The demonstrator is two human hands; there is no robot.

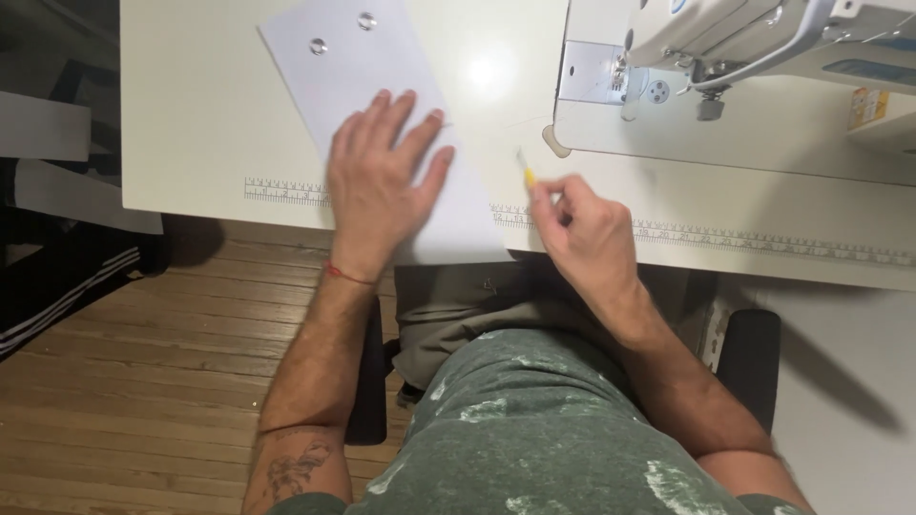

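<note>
The right hand, just right of the frame's centre, is closed in a pinch around a thin yellow-tipped tool, probably a marking pencil or a small snip; only its short end shows past the fingertips, so its kind cannot be told for certain. The tip points toward the upper left and hovers just off the right edge of the white sheet.

The left hand lies open and flat, fingers spread, pressing on the lower half of that sheet. The sheet runs diagonally from the upper left of the frame down to the near edge of the white sewing table, and its lower end hangs over that edge, across the printed ruler strip. Two round metal weights sit on its far end.

What could go wrong, as I judge it: the overhanging end has nothing beneath it, so a stroke there would buckle or tear the sheet. If the flat palm eases, the sheet could pivot about the weights and a line would go astray. The tool is held very near its end, so it may slip. The sewing machine, in the upper right, stands clear of both hands.
</note>
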